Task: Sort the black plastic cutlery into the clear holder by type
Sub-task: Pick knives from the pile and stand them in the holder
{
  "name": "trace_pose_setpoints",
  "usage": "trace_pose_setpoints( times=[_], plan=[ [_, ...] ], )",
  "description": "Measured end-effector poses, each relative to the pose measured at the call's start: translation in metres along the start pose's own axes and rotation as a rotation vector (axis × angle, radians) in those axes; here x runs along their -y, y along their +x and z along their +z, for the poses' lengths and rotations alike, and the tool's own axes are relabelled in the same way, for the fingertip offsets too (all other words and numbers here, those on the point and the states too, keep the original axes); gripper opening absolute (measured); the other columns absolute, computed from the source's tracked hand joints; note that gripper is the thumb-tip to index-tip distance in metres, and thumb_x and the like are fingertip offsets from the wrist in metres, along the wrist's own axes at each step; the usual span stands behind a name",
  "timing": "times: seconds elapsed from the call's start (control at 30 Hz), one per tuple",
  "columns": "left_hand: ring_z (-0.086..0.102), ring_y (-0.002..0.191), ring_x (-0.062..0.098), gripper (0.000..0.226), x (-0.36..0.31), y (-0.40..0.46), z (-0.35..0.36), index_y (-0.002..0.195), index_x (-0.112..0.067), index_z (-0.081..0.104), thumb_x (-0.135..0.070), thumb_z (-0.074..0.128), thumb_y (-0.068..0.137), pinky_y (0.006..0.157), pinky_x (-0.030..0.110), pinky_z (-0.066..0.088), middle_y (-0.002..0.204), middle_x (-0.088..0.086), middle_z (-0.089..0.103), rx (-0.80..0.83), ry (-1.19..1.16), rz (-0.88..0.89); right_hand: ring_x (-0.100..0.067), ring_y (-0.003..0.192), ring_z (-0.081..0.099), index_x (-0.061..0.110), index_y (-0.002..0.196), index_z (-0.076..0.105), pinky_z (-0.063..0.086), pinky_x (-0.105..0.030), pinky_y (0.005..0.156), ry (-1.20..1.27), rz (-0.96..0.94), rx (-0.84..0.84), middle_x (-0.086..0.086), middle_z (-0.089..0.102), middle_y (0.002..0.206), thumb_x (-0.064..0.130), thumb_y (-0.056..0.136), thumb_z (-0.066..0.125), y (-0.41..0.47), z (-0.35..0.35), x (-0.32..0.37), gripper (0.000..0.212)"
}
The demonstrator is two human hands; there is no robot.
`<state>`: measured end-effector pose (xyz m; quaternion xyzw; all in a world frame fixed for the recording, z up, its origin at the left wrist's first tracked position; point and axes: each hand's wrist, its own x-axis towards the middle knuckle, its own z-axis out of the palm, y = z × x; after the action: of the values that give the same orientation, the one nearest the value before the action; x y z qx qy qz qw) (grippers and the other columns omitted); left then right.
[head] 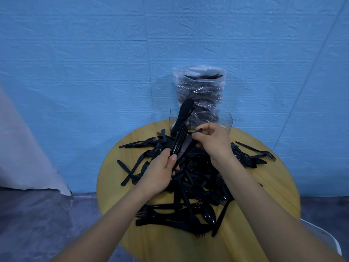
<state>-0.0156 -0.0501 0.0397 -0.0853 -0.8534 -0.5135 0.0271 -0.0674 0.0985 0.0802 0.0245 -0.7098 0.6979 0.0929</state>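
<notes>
A big heap of black plastic forks, spoons and knives [190, 178] lay all mixed up on a round yellow wooden table [151, 237]. The left hand [160, 173] held a bunch of black plastic cutlery handles [180, 142] above the heap. Its fingers and thumb were curled tight round the bottom of the bunch, and the bunch stood up and leaned away toward the far side of the table. The right hand [213, 140] was just beside the top part of that bunch. Its fingers were bent, and its fingertips pinched a small black piece [197, 131] right next to the bunch; I could not tell what kind of piece it was. A clear plastic box-shaped holder [225, 122] stood at the far edge of the table, behind both hands. Some black pieces [184, 110] already stood in its left part, sticking up over the rim. Behind the holder stood a tall clear plastic bag full of more black cutlery [200, 91], close to a blue wall [94, 63]. A single black fork [258, 151] lay near the right edge of the table, apart from the heap.
</notes>
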Motion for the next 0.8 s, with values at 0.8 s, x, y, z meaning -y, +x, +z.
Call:
trace_pose_setpoints(
  times=[0.8],
  plan=[
    [0.040,0.061,0.007,0.023,-0.010,0.001,0.006,0.085,-0.013,0.041,-0.021,0.029,0.102,0.060,0.021,0.041,0.072,-0.002,0.043,-0.033,-0.128,-0.026,-0.004,0.051,0.057,0.012,0.068,0.061,0.048,-0.015,0.052,0.062,0.024,0.029,0.003,0.063,0.056,0.012,0.087,0.067,-0.009,-0.010,-0.002,0.020]
  ],
)
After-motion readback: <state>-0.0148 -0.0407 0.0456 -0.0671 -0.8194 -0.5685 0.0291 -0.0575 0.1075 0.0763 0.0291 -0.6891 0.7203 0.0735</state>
